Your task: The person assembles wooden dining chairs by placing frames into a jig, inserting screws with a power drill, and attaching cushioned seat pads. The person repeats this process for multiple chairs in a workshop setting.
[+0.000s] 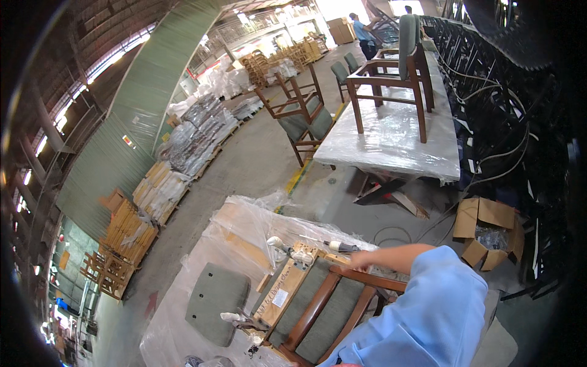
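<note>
My right hand (361, 260) reaches in from the right in a blue sleeve. It is at the far end of a brown wooden chair frame (313, 311) with grey-green upholstery, but its fingers are too small and blurred to read. Just beyond it lies a tool with a black and white handle (342, 246) and a thin shaft. The chair lies against a light wooden jig (281, 292), which has wrapped clamps (280, 244) at its far end. Left of the jig rests a loose grey-green padded panel (218, 303) with small dark holes. My left hand is not in view.
Plastic film (183, 318) covers the work table. Beyond stands a film-wrapped table (391, 147) bearing an assembled chair (397, 79). Stacked chairs (302, 119) stand on the floor. At right are an open cardboard box (489, 229) and cables (520, 153). A person in blue (365, 40) works far off.
</note>
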Motion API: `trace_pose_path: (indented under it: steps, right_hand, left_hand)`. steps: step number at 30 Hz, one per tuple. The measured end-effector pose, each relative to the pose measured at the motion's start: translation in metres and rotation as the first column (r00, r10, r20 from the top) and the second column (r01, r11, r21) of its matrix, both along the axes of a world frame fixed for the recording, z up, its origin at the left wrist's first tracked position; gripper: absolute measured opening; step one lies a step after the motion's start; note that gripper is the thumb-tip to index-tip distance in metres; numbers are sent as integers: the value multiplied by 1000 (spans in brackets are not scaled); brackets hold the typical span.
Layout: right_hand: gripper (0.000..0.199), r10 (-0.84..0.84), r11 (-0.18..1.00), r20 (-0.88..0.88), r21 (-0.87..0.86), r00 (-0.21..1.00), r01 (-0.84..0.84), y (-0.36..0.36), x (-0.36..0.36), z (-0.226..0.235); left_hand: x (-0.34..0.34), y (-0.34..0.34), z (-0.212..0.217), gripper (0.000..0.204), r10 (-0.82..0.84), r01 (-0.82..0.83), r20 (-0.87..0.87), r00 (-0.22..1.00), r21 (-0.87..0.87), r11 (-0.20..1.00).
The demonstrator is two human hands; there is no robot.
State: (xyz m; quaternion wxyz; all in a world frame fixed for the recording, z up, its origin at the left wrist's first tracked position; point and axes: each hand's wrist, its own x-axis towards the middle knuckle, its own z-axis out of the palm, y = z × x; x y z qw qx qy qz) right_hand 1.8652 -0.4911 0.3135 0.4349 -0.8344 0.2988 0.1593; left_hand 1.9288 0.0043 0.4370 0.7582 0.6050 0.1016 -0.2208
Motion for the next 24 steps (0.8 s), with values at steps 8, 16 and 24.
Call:
trace_pose_path:
  steps: [8,16,24]
  right_hand:
    - [12,-50,973,-127,216,991,77,18,-4,-47]
    - [19,249,968,-123,59,961,-244,14,-18,-7]
    - [24,155,975,-3,164,988,-153,17,-164,16]
  left_hand:
    - [-103,-33,-10,32,-194,202,-110,975,70,977]
    - [-174,-61,20,29,-307,303,77,949,63,951]
    - [-305,-62,3,28,-276,274,-7,961,141,951]
